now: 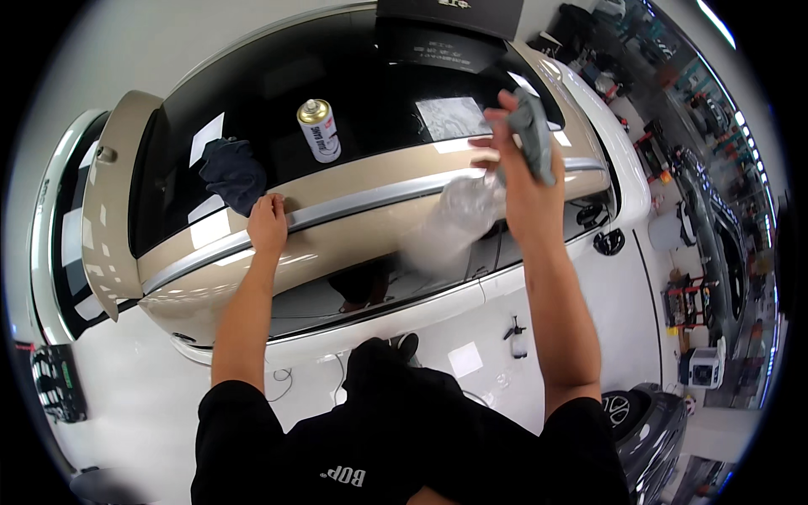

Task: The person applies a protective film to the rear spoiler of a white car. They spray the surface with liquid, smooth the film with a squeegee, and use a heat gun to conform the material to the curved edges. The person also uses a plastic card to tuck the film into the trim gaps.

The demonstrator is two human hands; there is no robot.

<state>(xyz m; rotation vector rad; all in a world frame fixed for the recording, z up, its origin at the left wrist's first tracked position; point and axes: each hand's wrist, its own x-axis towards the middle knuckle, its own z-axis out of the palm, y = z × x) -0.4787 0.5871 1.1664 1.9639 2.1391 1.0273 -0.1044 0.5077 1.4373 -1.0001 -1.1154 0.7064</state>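
One beige rear spoiler stands at the left end of the car roof, and just right of it a crumpled dark blue-grey cloth lies over the edge of the black glass roof. Beside the cloth, the left hand rests on the silver roof rail, fingers bent and close together; whether they grip anything cannot be told. Farther right, a white aerosol can with a pale cap sits on the glass, well short of the rail. Next comes a clear spray bottle, motion-blurred and tilted above the roof edge, its grey trigger head in the right hand, whose fingers are partly curled around it, some spread outward. Rightmost, a black side mirror projects below the roof.
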